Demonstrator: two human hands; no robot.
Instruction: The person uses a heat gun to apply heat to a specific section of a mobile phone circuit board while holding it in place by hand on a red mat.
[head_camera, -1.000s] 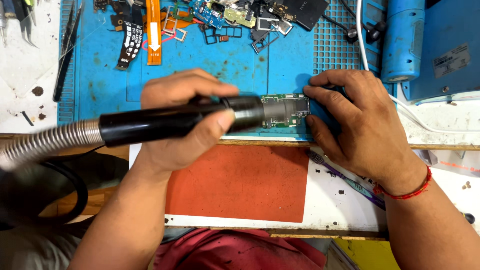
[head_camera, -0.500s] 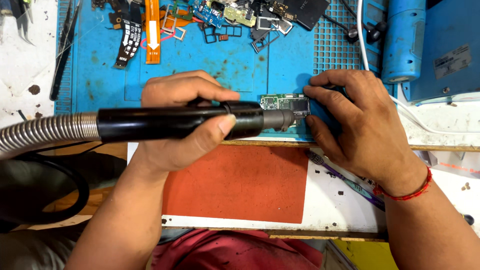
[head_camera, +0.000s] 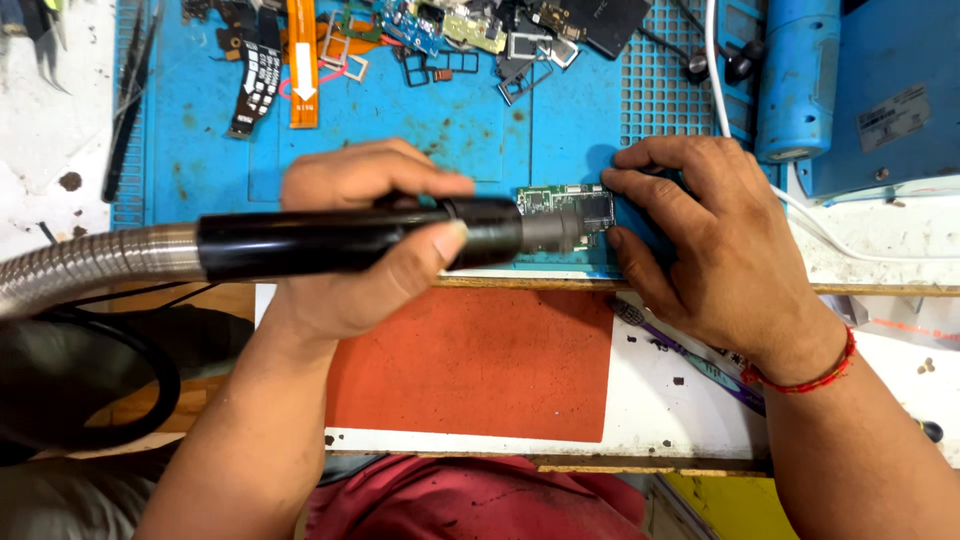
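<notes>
White workbench (head_camera: 40, 130) carrying a blue work mat (head_camera: 450, 120), an orange-red pad (head_camera: 480, 365), a blue device (head_camera: 880, 90), a toothbrush (head_camera: 690, 355), and tweezers (head_camera: 40, 45).

Your left hand (head_camera: 360, 240) is curled in a closed grip, thumb pressed along the near side, fingers (head_camera: 380, 175) wrapped over the top, forearm rising from lower left. Your right hand (head_camera: 710, 240) lies palm-down, fingers spread and pointing left, thumb low. Right forearm enters from lower right.
</notes>
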